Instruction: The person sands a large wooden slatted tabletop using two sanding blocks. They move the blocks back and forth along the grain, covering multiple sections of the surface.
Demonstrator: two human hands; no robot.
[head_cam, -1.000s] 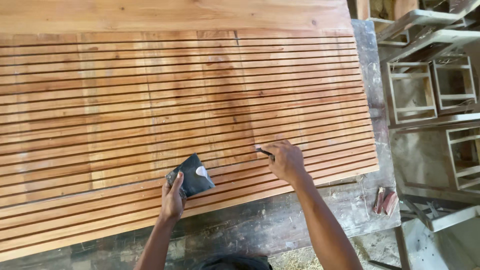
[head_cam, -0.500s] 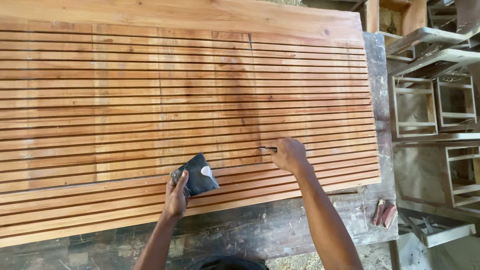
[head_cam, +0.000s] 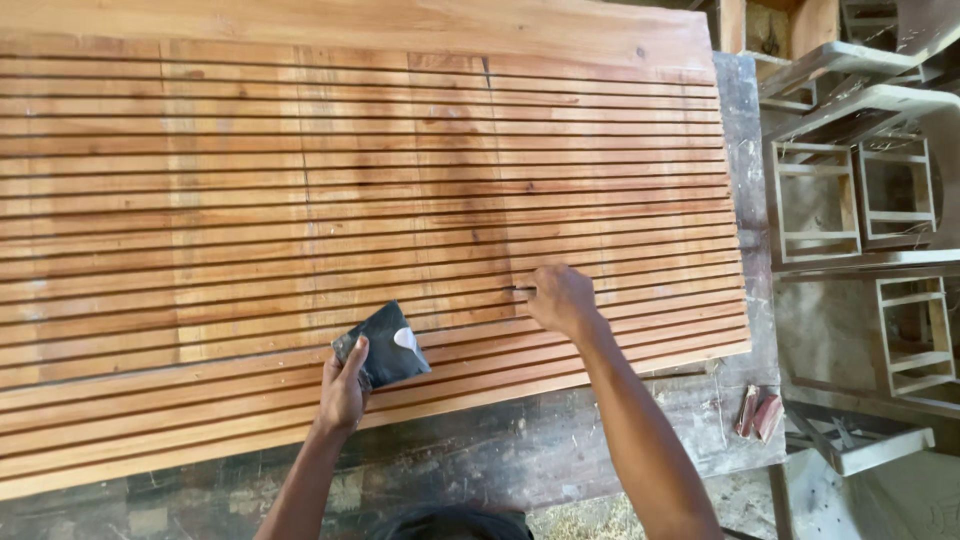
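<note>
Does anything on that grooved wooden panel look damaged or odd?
A dark stain runs across the middle grooves of the panel, darker than the wood around it. No break or spill shows.

I see two bare forearms entering from the 6 o'clock edge. Neither carries a sleeve, glove, watch or band along its visible length. The left hand (head_cam: 343, 390) and right hand (head_cam: 560, 298) are likewise uncovered, with no rings visible. At 6 o'clock, between the forearms, a dark rounded shape (head_cam: 455, 523) shows; I cannot identify it.
</note>
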